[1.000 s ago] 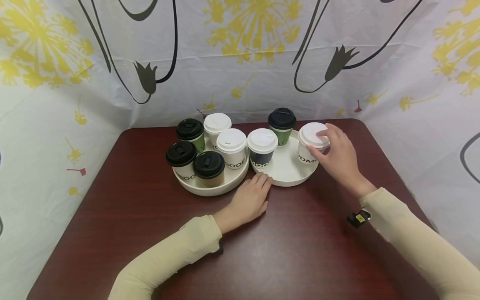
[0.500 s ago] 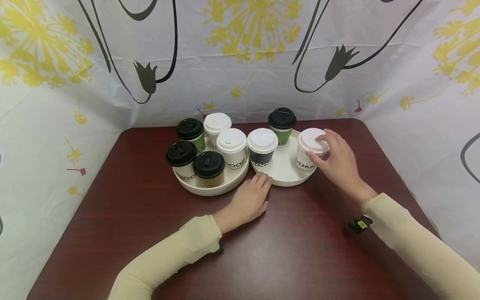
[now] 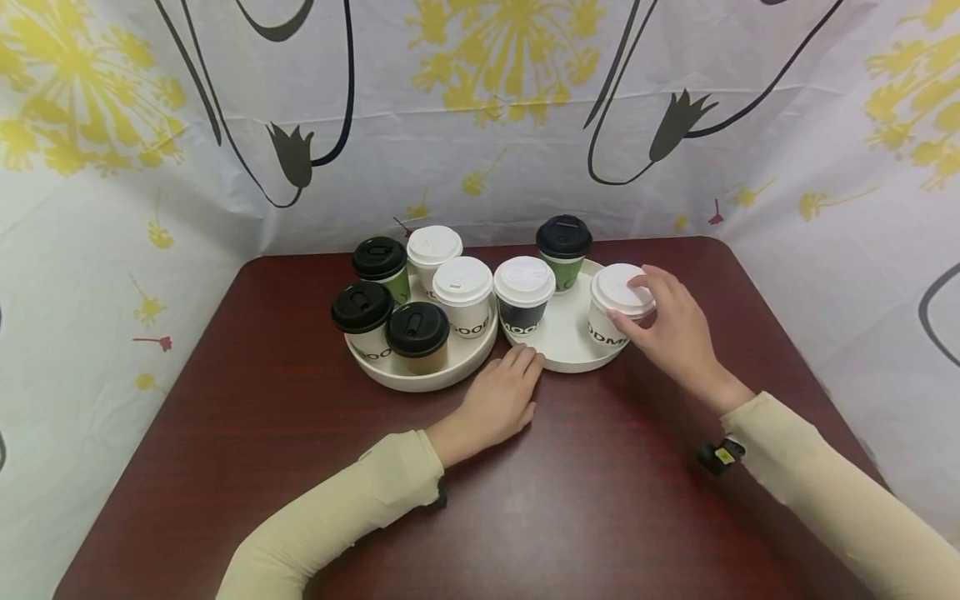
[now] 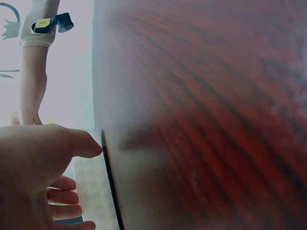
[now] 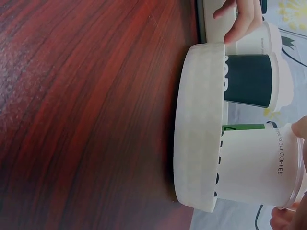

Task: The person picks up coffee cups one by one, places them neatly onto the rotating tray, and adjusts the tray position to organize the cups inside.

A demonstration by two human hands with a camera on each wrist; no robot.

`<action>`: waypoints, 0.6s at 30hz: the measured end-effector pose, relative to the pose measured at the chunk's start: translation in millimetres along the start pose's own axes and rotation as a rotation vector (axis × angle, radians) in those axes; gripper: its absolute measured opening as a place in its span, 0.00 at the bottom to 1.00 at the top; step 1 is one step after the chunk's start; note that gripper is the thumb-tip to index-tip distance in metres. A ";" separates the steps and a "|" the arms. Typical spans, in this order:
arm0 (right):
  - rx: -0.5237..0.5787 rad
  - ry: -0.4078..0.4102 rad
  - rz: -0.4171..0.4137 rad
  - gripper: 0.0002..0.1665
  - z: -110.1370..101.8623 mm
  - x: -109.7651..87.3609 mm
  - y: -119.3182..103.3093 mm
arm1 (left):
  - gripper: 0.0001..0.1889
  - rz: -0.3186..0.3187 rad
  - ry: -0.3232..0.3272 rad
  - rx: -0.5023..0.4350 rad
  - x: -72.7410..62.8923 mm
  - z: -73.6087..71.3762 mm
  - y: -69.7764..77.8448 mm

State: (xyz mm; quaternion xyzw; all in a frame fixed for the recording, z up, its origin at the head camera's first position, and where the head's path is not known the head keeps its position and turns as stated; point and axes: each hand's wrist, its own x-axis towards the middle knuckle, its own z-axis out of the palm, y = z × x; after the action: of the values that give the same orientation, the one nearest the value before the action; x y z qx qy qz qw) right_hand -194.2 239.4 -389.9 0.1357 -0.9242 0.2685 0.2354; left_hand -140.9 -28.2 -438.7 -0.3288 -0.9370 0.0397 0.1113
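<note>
My right hand (image 3: 681, 337) holds a white-lidded white paper coffee cup (image 3: 609, 321) between thumb and fingers, at its lid. The cup stands upright over the right part of a round cream tray (image 3: 566, 337); in the right wrist view the tray's rim hides its base. At that tray's front left, my left hand (image 3: 498, 400) rests its fingertips against the rim, its fingers loosely extended. Also on this tray are a dark-banded cup with a white lid (image 3: 523, 292) and a green cup with a black lid (image 3: 564, 250).
A second round tray (image 3: 412, 383) adjoins on the left. It carries several lidded cups, among them a brown cup (image 3: 418, 337) with a black lid and a white-lidded cup (image 3: 465, 296). All stand on a dark red wooden table (image 3: 585, 500), with a patterned cloth (image 3: 480, 125) behind.
My right hand has brought the white cup slightly nearer to me and a little left, and lower onto the tray. My left hand has stayed where it was.
</note>
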 end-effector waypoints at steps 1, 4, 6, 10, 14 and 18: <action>-0.001 -0.005 0.001 0.30 -0.4 -0.2 -0.2 | 0.35 0.000 0.001 0.000 0.0 0.0 0.1; -0.007 -0.031 0.004 0.31 -1.9 -0.2 -1.5 | 0.35 0.000 0.003 0.001 -0.2 0.2 0.3; -0.011 -0.049 0.004 0.31 -3.2 0.4 -2.5 | 0.35 0.000 0.004 0.000 -0.4 0.4 0.3; -0.027 -0.084 0.006 0.34 -5.8 1.3 -4.0 | 0.35 0.000 0.002 -0.002 -0.5 0.7 0.2; -0.046 -0.116 0.016 0.35 -8.2 2.5 -6.3 | 0.35 0.001 -0.002 -0.001 -0.5 -0.2 0.0; -0.063 -0.141 0.020 0.37 -10.3 2.8 -8.0 | 0.35 0.007 -0.005 -0.007 -0.3 -1.7 -0.8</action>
State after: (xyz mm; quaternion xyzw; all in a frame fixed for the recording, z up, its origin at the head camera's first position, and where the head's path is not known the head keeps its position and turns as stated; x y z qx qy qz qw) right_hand -189.9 238.3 -377.3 0.1376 -0.9478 0.2312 0.1713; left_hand -140.8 -28.9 -437.0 -0.3325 -0.9362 0.0378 0.1075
